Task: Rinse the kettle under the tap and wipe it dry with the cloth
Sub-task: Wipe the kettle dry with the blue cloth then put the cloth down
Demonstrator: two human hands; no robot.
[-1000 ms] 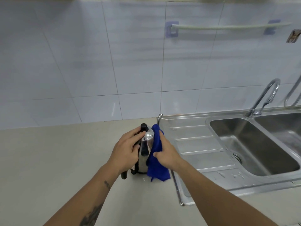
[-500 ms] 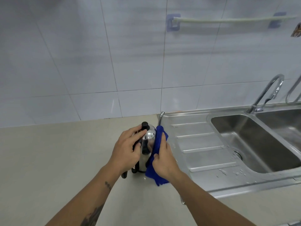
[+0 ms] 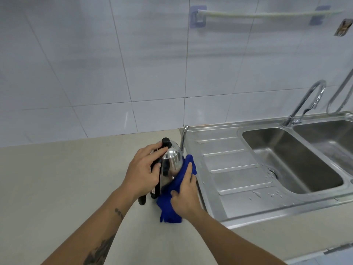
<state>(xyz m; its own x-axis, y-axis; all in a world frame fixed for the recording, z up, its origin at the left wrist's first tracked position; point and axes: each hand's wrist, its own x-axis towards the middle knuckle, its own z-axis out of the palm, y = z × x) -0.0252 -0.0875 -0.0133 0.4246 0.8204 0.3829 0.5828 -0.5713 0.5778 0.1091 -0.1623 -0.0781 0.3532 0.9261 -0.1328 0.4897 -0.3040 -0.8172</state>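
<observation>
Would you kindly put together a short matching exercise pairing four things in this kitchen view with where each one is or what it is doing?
Things:
1. kettle
2. blue cloth
3. left hand
4. tap

Places or states:
a. stands at the back rim of the sink, with no water running
b. grips the black handle and lid area
c. stands upright on the beige counter
d. pressed against the kettle's side by the right hand

Pairs: 1-c, 2-d, 3-b, 4-a
</observation>
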